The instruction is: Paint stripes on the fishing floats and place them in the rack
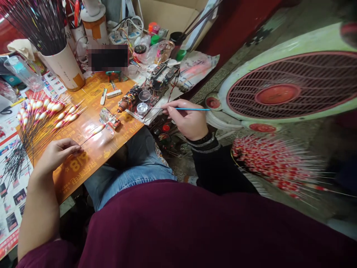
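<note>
Between the thumb and fingers of my left hand (63,152) is the thin dark stem of a fishing float (99,129). The float's body is white and yellow with red, and its far end reaches across a paint-spattered block (109,118) toward a small motor with a copper-coloured tip (122,107). My right hand (189,118) grips a thin paintbrush (192,109) with a blue handle. The brush's tip is at a small clear cup (142,108) of pale liquid; whether it touches the liquid I cannot tell.
Many finished-looking floats (41,111) lie in a bundle at the left. A white pot (63,69) of dark stems stands behind them. Paint jars (140,52) crowd the back. On the right are a large fan (279,93) and a cluster of red floats (267,163).
</note>
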### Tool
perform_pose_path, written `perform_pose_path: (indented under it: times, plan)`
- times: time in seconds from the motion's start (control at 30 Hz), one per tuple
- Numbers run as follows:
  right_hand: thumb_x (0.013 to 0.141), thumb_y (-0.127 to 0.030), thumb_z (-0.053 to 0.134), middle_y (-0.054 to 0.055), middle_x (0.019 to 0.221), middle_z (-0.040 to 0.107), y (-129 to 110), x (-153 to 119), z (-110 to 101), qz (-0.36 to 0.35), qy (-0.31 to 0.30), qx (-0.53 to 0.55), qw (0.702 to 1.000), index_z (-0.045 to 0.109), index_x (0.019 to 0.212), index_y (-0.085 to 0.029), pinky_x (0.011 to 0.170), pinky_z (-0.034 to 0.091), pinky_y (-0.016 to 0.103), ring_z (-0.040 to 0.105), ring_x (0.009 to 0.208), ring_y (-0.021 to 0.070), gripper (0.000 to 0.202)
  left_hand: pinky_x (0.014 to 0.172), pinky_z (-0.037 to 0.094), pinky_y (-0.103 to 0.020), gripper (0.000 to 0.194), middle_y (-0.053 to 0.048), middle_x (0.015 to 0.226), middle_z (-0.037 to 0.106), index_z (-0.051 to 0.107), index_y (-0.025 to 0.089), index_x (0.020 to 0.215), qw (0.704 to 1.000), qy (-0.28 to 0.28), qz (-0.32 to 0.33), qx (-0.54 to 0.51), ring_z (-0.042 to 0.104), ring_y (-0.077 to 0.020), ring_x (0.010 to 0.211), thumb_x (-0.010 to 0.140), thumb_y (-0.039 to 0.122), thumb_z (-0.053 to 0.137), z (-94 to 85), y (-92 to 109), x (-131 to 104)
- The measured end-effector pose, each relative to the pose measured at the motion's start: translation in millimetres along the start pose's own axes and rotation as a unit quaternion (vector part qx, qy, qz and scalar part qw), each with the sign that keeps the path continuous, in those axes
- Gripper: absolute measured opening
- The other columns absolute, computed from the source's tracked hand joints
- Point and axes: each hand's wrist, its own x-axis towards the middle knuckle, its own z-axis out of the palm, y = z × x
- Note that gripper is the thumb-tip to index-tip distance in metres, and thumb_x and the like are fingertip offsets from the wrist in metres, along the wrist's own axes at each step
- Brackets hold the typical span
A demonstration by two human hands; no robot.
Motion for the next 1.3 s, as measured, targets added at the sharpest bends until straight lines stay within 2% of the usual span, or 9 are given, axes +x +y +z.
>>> perform_pose_path:
  times: [0.13, 0.27, 0.43, 0.57, 0.73, 0.87, 1.03, 1.2, 1.3]
  plan:
    - [0.094, -0.041, 0.059, 0.004, 0.085, 0.073, -4.9, -8.7, -0.7, 0.018, 0.033, 0.035, 0.999, 0.074, 0.093, -0.022, 0.062, 0.057, 0.029, 0.07, 0.074, 0.0168, 0.025, 0.064, 0.055, -0.029, 0.048, -0.01, 0.081, 0.076, 0.074, 0.018, 0.078, 1.0, 0.013, 0.008, 0.015, 0.068, -0.0204, 0.07, 0.073, 0.065, 0.072, 3.0, 0.9, 0.5]
    - [0.098, -0.046, 0.051, 0.003, 0.081, 0.072, -13.6, -25.2, 12.2, 0.003, 0.061, 0.079, 0.995, 0.075, 0.096, -0.025, 0.061, 0.056, 0.028, 0.068, 0.069, 0.0151, 0.031, 0.063, 0.053, -0.027, 0.038, -0.007, 0.077, 0.074, 0.074, 0.019, 0.078, 0.999, 0.017, 0.027, 0.03, 0.068, -0.0181, 0.067, 0.079, 0.056, 0.069, 5.1, -2.8, 2.3]
    - [0.098, -0.038, 0.051, 0.003, 0.089, 0.075, -10.7, -47.6, 46.6, -0.127, -0.01, 0.121, 0.984, 0.074, 0.109, -0.028, 0.067, 0.06, 0.032, 0.07, 0.074, 0.0161, 0.027, 0.062, 0.05, -0.026, 0.035, -0.006, 0.074, 0.072, 0.073, 0.018, 0.08, 0.997, 0.015, 0.038, 0.06, 0.065, -0.0158, 0.064, 0.083, 0.051, 0.065, 7.4, -4.1, 2.5]
    - [0.093, -0.042, 0.057, 0.005, 0.091, 0.077, 5.5, -56.1, 80.2, -0.179, -0.068, 0.124, 0.974, 0.074, 0.104, -0.028, 0.073, 0.063, 0.036, 0.074, 0.08, 0.0195, 0.024, 0.061, 0.049, -0.025, 0.033, -0.006, 0.075, 0.073, 0.07, 0.017, 0.079, 0.996, 0.017, 0.045, 0.078, 0.064, -0.0147, 0.063, 0.085, 0.049, 0.063, 10.4, -1.8, 1.5]
    - [0.09, -0.033, 0.063, 0.003, 0.084, 0.076, 14.7, -53.1, 111.4, -0.217, -0.019, 0.126, 0.968, 0.073, 0.099, -0.029, 0.073, 0.063, 0.034, 0.073, 0.077, 0.0183, 0.014, 0.062, 0.049, -0.025, 0.035, -0.006, 0.075, 0.073, 0.069, 0.016, 0.078, 0.994, 0.006, 0.055, 0.096, 0.065, -0.0144, 0.063, 0.088, 0.049, 0.06, 14.0, 2.9, 3.4]
    - [0.094, -0.023, 0.058, 0.005, 0.091, 0.076, 12.9, -45.7, 126.3, -0.303, 0.008, 0.166, 0.938, 0.068, 0.118, -0.027, 0.076, 0.063, 0.032, 0.073, 0.081, 0.0167, 0.027, 0.061, 0.048, -0.024, 0.034, -0.006, 0.075, 0.073, 0.068, 0.015, 0.078, 0.994, 0.01, 0.056, 0.098, 0.064, -0.0128, 0.062, 0.088, 0.047, 0.059, 15.2, 4.2, 7.4]
    - [0.096, -0.016, 0.048, 0.009, 0.097, 0.076, 23.3, -44.5, 142.3, -0.381, 0.024, 0.114, 0.917, 0.059, 0.132, -0.02, 0.076, 0.064, 0.031, 0.074, 0.087, 0.0168, 0.038, 0.057, 0.044, -0.022, 0.033, -0.004, 0.068, 0.07, 0.068, 0.015, 0.078, 0.995, 0.009, 0.046, 0.088, 0.061, -0.0115, 0.058, 0.087, 0.047, 0.062, 16.7, -1.1, 11.9]
    - [0.1, -0.039, 0.046, 0.01, 0.093, 0.075, 41.4, -52.7, 148.3, -0.289, -0.062, 0.044, 0.954, 0.069, 0.113, -0.021, 0.081, 0.065, 0.035, 0.074, 0.089, 0.0196, 0.032, 0.055, 0.043, -0.021, 0.033, -0.002, 0.065, 0.068, 0.066, 0.015, 0.077, 0.998, -0.008, 0.046, 0.046, 0.058, -0.0103, 0.056, 0.087, 0.047, 0.063, 19.1, -5.8, 15.0]
    - [0.099, -0.047, 0.047, 0.01, 0.094, 0.075, 45.4, -55.6, 148.7, -0.262, -0.093, 0.041, 0.96, 0.07, 0.11, -0.022, 0.085, 0.065, 0.036, 0.073, 0.092, 0.0206, 0.036, 0.054, 0.043, -0.021, 0.034, -0.002, 0.065, 0.067, 0.066, 0.015, 0.078, 0.998, -0.014, 0.049, 0.042, 0.057, -0.0102, 0.056, 0.088, 0.047, 0.063, 19.9, -7.6, 16.0]
